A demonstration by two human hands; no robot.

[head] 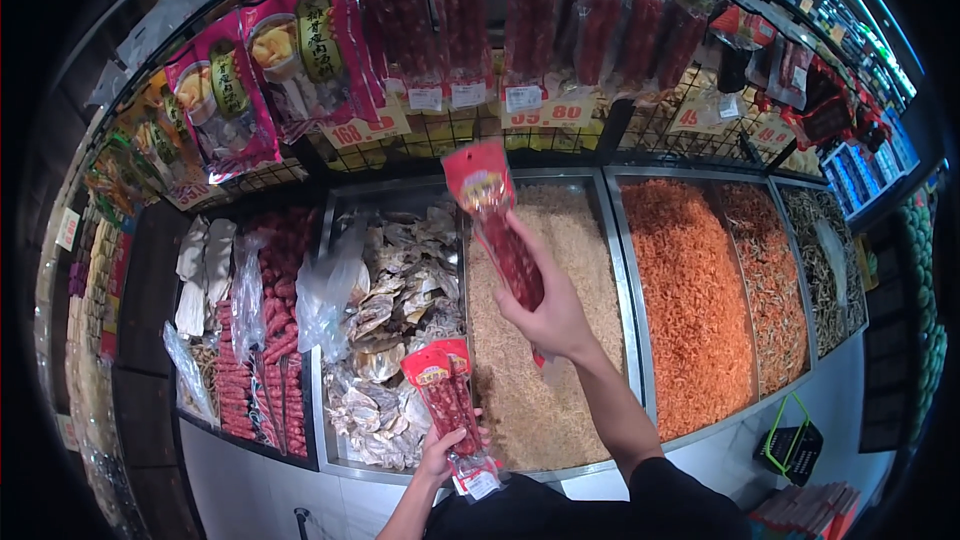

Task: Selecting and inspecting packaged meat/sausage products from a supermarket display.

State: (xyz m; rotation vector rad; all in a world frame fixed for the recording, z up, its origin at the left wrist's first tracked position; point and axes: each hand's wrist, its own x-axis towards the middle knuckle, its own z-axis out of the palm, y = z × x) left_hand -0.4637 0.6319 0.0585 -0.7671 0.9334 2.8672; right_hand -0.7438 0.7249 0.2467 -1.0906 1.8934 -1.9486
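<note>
My right hand (551, 311) grips a red-topped clear pack of cured sausages (510, 255), raised and tilted over the bin of tiny pale dried shrimp (555, 397). Lower down, near my body, my left hand (444, 450) is closed around at least two similar sausage packs (452, 409), which overlap each other. A white label (480, 485) shows at their bottom end. Ahead of my right hand, more packs of sausages (529, 30) hang from hooks on a wire rack.
Left of the shrimp lie dried fish pieces (390, 315) and loose sausages (281, 337) with metal tongs (283, 397). Orange dried shrimp (682, 307) fill a bin on the right. Pink food bags (307, 52) hang at upper left. A black basket (791, 450) with green handles stands at lower right.
</note>
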